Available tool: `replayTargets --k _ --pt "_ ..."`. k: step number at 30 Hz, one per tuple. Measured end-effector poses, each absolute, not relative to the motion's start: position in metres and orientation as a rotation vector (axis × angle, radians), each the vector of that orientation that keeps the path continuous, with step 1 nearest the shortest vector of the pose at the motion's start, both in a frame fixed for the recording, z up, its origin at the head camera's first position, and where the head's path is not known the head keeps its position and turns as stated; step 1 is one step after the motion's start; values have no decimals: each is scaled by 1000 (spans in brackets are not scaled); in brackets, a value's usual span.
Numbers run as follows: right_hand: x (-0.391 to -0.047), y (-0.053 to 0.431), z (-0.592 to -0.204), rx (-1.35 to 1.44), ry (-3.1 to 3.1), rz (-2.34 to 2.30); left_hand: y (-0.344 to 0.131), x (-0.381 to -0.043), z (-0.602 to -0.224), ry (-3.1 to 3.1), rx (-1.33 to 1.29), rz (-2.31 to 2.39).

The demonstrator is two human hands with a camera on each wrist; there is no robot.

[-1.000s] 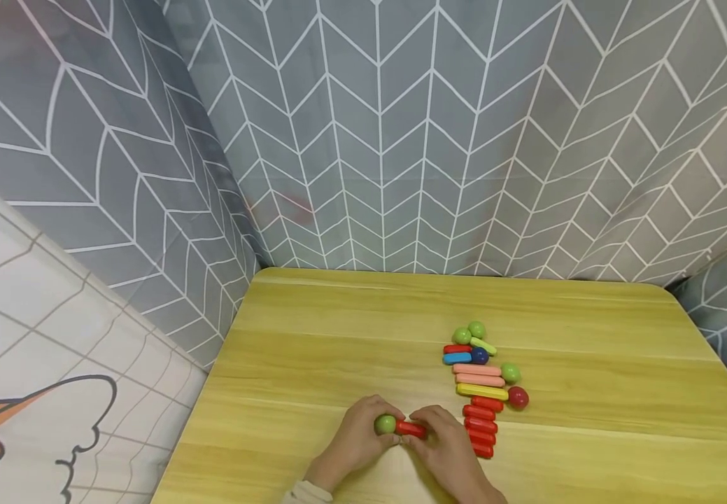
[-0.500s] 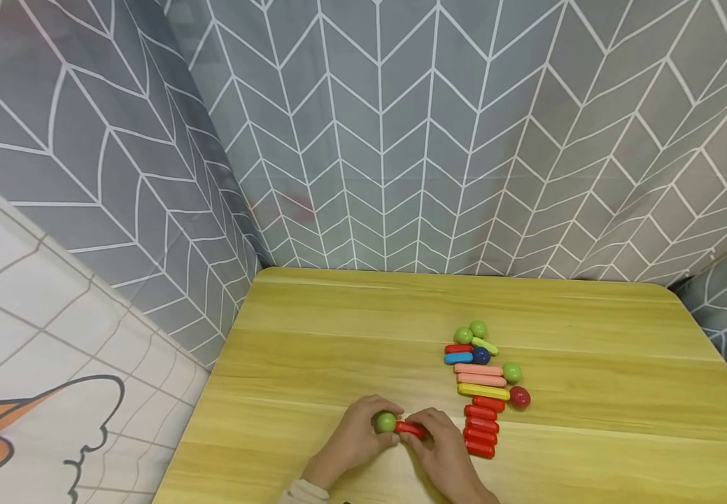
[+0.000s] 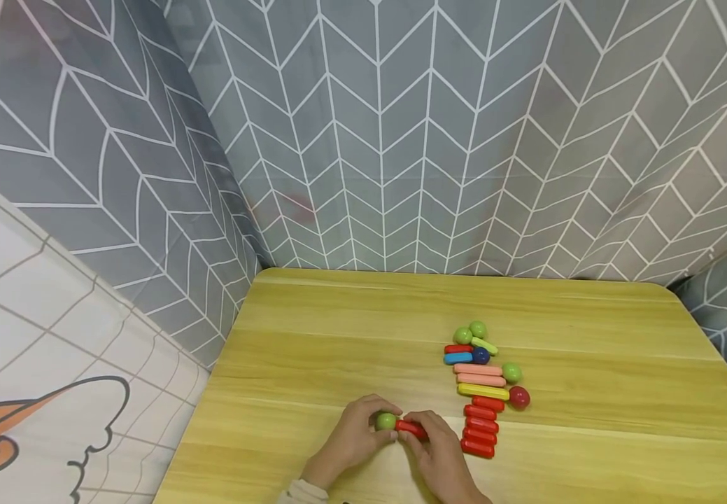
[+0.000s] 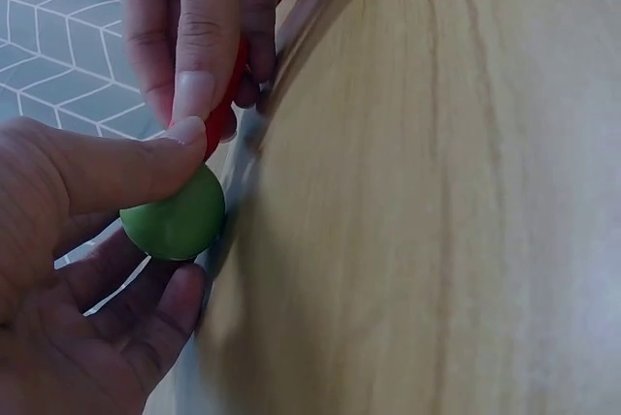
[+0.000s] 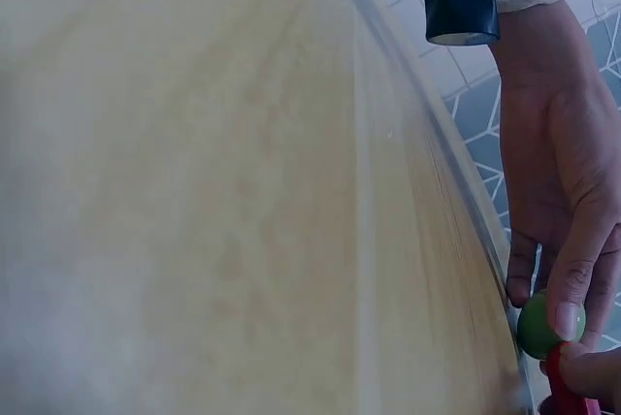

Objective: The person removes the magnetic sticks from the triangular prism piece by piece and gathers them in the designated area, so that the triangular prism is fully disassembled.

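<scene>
Little has shifted: left hand (image 3: 353, 437) pinches the green ball (image 3: 385, 421), right hand (image 3: 441, 451) pinches the red rod (image 3: 411, 428); joining them seems underway, needing end-on alignment.

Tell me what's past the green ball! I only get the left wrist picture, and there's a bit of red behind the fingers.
Observer: The red bit is a short red stick; the right hand pinches it end-on against the green ball.
Operator: Are there more toys?
Observer: Yes, a row of sticks and balls lies on the wooden table, just right of the hands.
Operator: What colours?
Observer: Red, yellow, pink, blue and green sticks, plus green balls, one dark blue and one dark red ball.
Operator: Who's holding my ball?
Observer: The left hand, with a beige cuff at its wrist.
</scene>
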State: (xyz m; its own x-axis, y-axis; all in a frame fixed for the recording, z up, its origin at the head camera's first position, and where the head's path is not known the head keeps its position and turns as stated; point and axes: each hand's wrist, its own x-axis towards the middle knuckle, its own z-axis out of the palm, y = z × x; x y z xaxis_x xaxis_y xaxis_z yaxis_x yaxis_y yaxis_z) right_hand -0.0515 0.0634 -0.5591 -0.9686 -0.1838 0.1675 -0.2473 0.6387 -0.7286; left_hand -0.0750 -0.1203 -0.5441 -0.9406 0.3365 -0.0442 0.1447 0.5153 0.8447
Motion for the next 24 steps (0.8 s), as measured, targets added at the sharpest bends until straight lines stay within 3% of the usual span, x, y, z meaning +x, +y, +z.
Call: replayTargets --k 24 --pt "-53 61 -565 467 -2664 1395 -119 -73 -548 2547 400 1404"
